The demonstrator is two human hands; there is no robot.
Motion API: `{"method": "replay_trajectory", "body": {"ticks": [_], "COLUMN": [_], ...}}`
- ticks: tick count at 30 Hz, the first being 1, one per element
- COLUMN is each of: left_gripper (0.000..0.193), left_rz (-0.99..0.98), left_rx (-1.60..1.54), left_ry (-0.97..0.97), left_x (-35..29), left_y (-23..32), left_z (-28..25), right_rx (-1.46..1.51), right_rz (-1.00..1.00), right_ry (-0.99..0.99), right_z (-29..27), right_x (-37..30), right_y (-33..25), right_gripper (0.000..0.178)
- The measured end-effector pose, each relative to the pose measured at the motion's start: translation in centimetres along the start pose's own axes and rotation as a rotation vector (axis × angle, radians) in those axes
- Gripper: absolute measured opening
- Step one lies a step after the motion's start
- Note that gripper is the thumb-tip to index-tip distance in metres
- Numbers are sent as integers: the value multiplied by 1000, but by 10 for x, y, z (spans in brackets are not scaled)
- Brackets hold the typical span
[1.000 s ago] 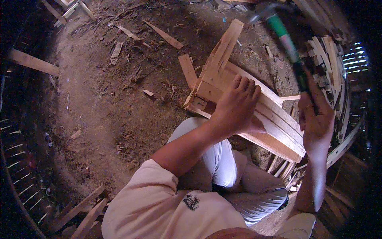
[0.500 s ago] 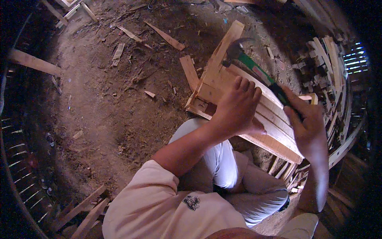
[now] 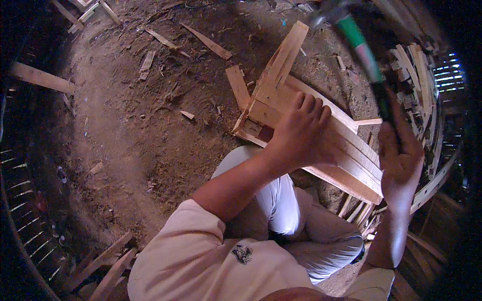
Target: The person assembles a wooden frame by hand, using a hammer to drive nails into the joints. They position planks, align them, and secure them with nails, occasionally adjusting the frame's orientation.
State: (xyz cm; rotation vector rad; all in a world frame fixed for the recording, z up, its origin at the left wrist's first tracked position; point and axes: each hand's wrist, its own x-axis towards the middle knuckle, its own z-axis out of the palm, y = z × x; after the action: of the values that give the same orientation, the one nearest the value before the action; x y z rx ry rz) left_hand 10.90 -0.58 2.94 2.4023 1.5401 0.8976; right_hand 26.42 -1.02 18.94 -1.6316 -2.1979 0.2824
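In front of me a long wooden piece, nailed from several planks point(image 3: 346, 150), slants from upper left to lower right. A narrower board point(image 3: 288, 55) crosses its far end. My left hand point(image 3: 304, 128) is closed over the planks near the middle, its fingers curled on the top and the thumb low on the near side. Up at the right, clear of the wood, my right hand point(image 3: 400, 148) grips a claw hammer point(image 3: 360, 47) by its black and green handle. The hammer's head is blurred by motion.
Loose offcuts point(image 3: 206, 41) and splinters lie on the dirt floor point(image 3: 130, 135). A short board point(image 3: 238, 86) rests by the far end of the planks. Stacked timber point(image 3: 422, 90) lines the right side. More lengths of wood point(image 3: 105, 266) lie at the lower left.
My right hand has lifted the hammer up and to the right, away from the crosswise board. The left hand keeps its hold in nearly the same place.
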Motion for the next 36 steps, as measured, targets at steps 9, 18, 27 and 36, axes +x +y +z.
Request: {"method": "replay_trajectory", "body": {"ticks": [9,18,27,36], "left_gripper": [108,108,112,102], "left_rz": [59,55,51,75], "left_rx": [87,67,29,157], "left_ry": [113,67,96,60], "left_x": [-1,-1,-2,-2], "left_y": [-2,-3,-3,-5], "left_z": [9,6,9,14], "right_rx": [-2,-40,125,-32], "right_rz": [84,-40,0,-4], "right_ry": [-58,-69,-204,-280], "right_z": [-6,3,8,9], "right_x": [-4,-3,-5,-10], "right_y": [-8,4,4,10], "right_gripper": [45,45,45,48]}}
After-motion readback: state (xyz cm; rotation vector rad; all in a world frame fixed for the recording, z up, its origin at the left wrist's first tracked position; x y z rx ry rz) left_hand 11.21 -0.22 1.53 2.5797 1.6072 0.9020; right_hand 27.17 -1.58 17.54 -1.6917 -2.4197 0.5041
